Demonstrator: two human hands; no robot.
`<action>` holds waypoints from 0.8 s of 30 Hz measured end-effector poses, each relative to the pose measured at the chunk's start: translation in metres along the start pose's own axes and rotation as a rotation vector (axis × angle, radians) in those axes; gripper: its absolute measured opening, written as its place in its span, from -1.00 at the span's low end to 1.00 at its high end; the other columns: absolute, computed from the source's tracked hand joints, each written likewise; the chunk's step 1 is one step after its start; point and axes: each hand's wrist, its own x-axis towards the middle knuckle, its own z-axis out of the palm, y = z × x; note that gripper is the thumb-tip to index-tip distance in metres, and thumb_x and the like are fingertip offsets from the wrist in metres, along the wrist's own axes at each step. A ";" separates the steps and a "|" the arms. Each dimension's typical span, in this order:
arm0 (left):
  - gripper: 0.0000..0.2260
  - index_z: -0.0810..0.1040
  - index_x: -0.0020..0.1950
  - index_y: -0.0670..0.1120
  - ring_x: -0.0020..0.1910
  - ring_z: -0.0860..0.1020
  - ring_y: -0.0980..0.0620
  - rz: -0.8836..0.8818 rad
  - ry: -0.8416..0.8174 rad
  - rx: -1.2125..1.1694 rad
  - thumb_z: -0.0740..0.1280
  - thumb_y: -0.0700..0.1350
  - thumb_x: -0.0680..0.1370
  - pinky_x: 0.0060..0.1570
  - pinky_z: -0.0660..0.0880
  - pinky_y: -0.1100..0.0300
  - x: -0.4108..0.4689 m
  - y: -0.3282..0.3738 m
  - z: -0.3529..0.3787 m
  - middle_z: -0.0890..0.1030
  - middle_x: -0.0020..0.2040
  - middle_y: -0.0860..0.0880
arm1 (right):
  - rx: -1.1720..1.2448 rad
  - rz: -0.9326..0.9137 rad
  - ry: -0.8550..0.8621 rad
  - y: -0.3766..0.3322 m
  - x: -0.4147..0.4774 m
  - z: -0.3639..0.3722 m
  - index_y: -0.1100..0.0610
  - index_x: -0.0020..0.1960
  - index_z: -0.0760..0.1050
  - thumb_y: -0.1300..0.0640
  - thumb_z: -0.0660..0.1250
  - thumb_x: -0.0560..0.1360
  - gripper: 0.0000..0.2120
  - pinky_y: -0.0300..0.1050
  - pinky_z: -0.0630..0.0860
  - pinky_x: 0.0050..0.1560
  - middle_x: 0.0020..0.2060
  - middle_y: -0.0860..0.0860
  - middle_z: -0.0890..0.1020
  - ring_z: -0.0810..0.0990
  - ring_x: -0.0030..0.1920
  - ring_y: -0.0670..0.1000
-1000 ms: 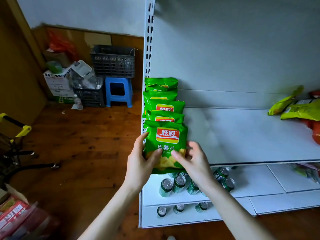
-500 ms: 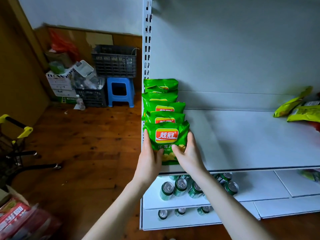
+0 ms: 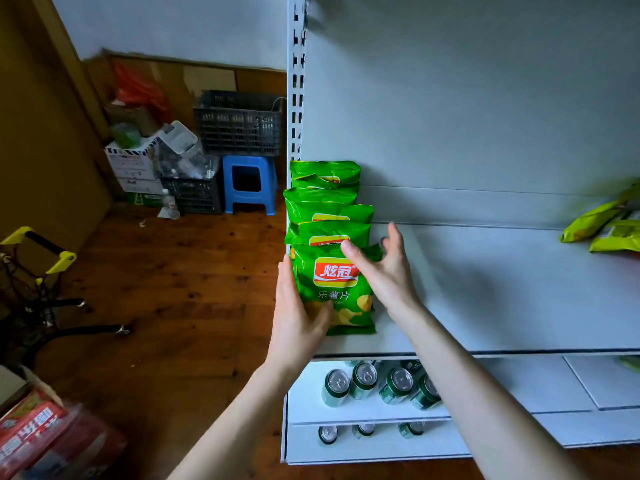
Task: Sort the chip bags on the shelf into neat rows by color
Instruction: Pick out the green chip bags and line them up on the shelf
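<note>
Your left hand [image 3: 298, 317] pinches the front green bag [image 3: 341, 292] by its lower left edge. Your right hand [image 3: 384, 268] is spread loose, thumb at the bag's top. The bag stands between them on the shelf [image 3: 485, 289]. The yellow-green bags [image 3: 602, 226] lie well beyond your right hand, the nearer one.

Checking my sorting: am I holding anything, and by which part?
Left hand holds the front green foil chip bag by its lower left edge, thumb on its face. Right hand is open, gripping nothing.
</note>
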 end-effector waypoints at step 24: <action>-0.23 0.00 0.39 0.42 0.29 0.44 0.22 0.002 -0.129 -0.059 0.43 0.20 0.36 0.28 0.41 0.16 0.021 -0.009 -0.010 0.43 0.33 0.23 | 0.008 -0.143 -0.016 0.002 0.031 0.018 0.07 0.42 0.23 -0.24 0.41 0.22 -0.13 -0.04 0.47 0.21 0.22 -0.03 0.54 0.53 0.18 -0.08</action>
